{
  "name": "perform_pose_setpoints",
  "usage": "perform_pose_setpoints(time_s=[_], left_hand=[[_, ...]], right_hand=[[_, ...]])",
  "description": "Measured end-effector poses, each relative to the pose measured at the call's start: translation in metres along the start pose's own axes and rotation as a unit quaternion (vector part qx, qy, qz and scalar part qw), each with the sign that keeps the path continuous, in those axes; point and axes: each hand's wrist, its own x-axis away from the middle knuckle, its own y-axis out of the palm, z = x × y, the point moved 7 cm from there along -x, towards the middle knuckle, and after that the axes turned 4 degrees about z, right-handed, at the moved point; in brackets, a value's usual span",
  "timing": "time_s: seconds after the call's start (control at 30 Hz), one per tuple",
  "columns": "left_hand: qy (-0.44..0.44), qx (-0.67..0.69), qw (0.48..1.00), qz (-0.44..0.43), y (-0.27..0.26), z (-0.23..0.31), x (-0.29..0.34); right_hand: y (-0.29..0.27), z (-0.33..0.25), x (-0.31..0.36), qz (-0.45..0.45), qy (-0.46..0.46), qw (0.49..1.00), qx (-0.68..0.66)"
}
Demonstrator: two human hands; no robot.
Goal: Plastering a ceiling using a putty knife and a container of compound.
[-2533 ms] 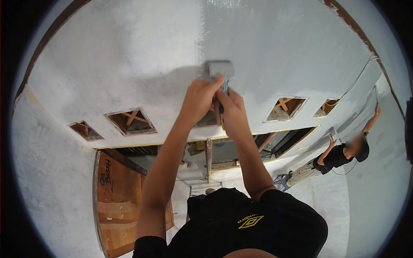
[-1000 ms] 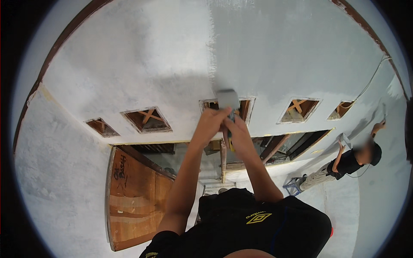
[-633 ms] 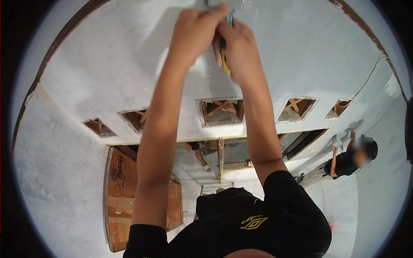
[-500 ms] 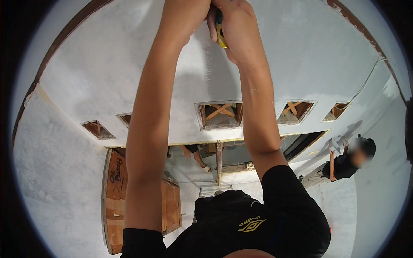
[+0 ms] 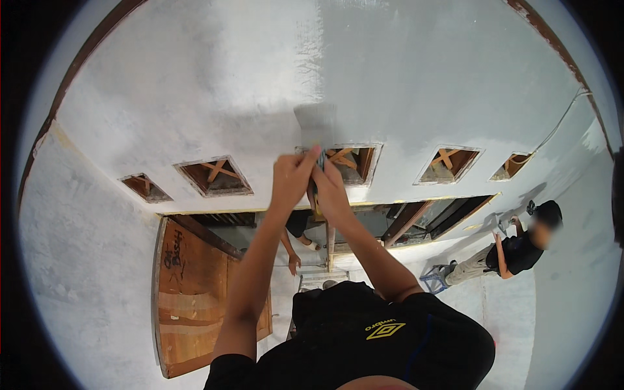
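My left hand (image 5: 292, 181) and my right hand (image 5: 333, 195) are raised together in front of the wall (image 5: 396, 84). Both are closed round the handle of a tool (image 5: 318, 207), whose yellow lower end shows below the fingers. A thin grey edge stands out between the fingertips. My hands hide most of the tool, so its kind cannot be made out. Above my hands, a smooth darker grey coat meets a paler, patchy surface along a ragged vertical line.
Small openings with crossed wooden slats (image 5: 213, 175) line the wall. Below is a glazed frame beside a brown wooden door (image 5: 188, 299). Ladder steps (image 5: 318, 279) show beneath me. At right, a person (image 5: 520, 250) holds a grey object. Another person's hand (image 5: 294, 263) shows below.
Both hands have come down the wall together with the tool, from the top of the view to the level of the slatted openings. The person below has shifted, and a hand now shows.
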Motion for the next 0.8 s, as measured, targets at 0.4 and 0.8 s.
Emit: perform_pose_setpoints(time_s=[0.4, 0.8], left_hand=[[-0.168, 0.064, 0.98, -0.091, 0.021, -0.087, 0.05], [-0.148, 0.26, 0.949, -0.098, 0.0, -0.047, 0.075]], right_hand=[[-0.028, 0.077, 0.047, 0.048, 0.165, 0.985, -0.018], [-0.019, 0.016, 0.057, 0.046, 0.085, 0.995, -0.015]])
